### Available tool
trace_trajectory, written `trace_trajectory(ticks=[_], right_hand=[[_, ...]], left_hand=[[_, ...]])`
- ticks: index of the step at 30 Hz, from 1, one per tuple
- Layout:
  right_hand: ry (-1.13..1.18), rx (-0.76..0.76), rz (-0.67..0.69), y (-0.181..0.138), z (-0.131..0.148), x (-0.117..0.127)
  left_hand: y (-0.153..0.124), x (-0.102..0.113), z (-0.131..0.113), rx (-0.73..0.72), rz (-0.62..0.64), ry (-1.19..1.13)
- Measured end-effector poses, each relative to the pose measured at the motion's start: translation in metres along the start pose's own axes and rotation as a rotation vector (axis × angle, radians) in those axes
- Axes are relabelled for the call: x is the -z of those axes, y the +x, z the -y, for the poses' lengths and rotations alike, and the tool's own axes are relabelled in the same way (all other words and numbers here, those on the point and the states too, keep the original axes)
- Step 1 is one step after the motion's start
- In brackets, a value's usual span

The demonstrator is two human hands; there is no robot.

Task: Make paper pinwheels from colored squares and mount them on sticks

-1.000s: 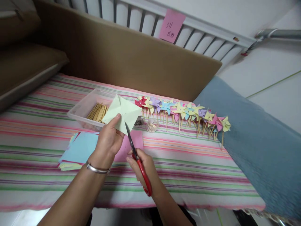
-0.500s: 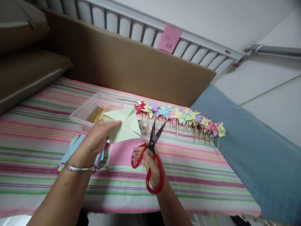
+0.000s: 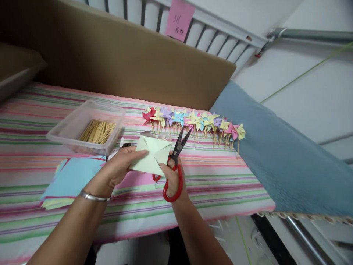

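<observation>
My left hand (image 3: 122,163) pinches the left side of a pale green paper square (image 3: 151,163), its thumb lying on top. Creases and slits run from the square's corners toward its middle. Red-handled scissors (image 3: 178,154) hang from my right hand (image 3: 173,182), black blades slightly apart and pointing away from me. The right thumb also presses the paper's lower right corner. Beneath the hands lies pink paper (image 3: 135,180), partly covered. To the left, a stack of coloured paper with a light blue sheet (image 3: 78,175) on top rests on the cloth.
A clear plastic box (image 3: 66,137) holds many thin wooden sticks (image 3: 98,131). Several colourful paper pinwheels (image 3: 195,120) on sticks lie in a row at the back. Behind them stands a brown cardboard panel (image 3: 138,70). Striped cloth (image 3: 215,191) covers the table; blue fabric (image 3: 275,154) lies right.
My right hand has come up to the paper, its thumb now on the corner, scissors still held. The paper square has tilted flatter. The view has shifted, showing more of the stick box.
</observation>
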State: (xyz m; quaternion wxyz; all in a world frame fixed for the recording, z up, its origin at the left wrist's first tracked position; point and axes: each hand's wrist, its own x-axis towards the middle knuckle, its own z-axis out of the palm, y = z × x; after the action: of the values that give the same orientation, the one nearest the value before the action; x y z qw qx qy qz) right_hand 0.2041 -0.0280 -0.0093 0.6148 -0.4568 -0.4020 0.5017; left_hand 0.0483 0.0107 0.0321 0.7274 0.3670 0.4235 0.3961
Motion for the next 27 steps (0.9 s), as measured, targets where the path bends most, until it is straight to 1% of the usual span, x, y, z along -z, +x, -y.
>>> trace_trajectory(ticks=[2, 5, 7, 9, 12, 14, 17, 20, 23, 25, 27], right_hand=[[-0.043, 0.043, -0.068, 0.004, 0.001, 0.003], [-0.089, 0.097, -0.140, 0.006, 0.001, 0.006], [-0.101, 0.111, -0.151, 0.006, 0.002, 0.005], [-0.122, 0.110, -0.150, 0.004, 0.003, 0.002], [-0.125, 0.077, -0.127, 0.003, 0.002, -0.002], [-0.082, 0.045, -0.081, 0.003, -0.001, -0.003], [-0.069, -0.008, 0.027, 0.000, -0.009, -0.004], [-0.138, -0.045, 0.145, -0.006, -0.011, -0.006], [-0.176, -0.100, 0.289, -0.015, -0.005, -0.010], [-0.193, -0.143, 0.383, -0.021, 0.002, -0.013], [-0.222, -0.176, 0.448, -0.026, 0.007, -0.015]], left_hand=[[0.006, -0.002, 0.008, -0.002, -0.008, -0.108], [0.010, -0.011, 0.021, -0.014, -0.017, -0.261], [0.011, -0.020, 0.028, -0.015, -0.018, -0.316], [0.011, -0.025, 0.032, -0.018, -0.068, -0.338], [0.013, -0.022, 0.031, -0.052, -0.160, -0.362], [0.015, -0.010, 0.024, -0.113, -0.219, -0.364], [0.015, 0.012, 0.009, -0.239, -0.314, -0.326], [0.009, 0.030, -0.006, -0.319, -0.342, -0.296], [0.003, 0.038, -0.015, -0.359, -0.369, -0.279], [0.000, 0.040, -0.019, -0.380, -0.397, -0.278], [-0.002, 0.040, -0.022, -0.395, -0.413, -0.277]])
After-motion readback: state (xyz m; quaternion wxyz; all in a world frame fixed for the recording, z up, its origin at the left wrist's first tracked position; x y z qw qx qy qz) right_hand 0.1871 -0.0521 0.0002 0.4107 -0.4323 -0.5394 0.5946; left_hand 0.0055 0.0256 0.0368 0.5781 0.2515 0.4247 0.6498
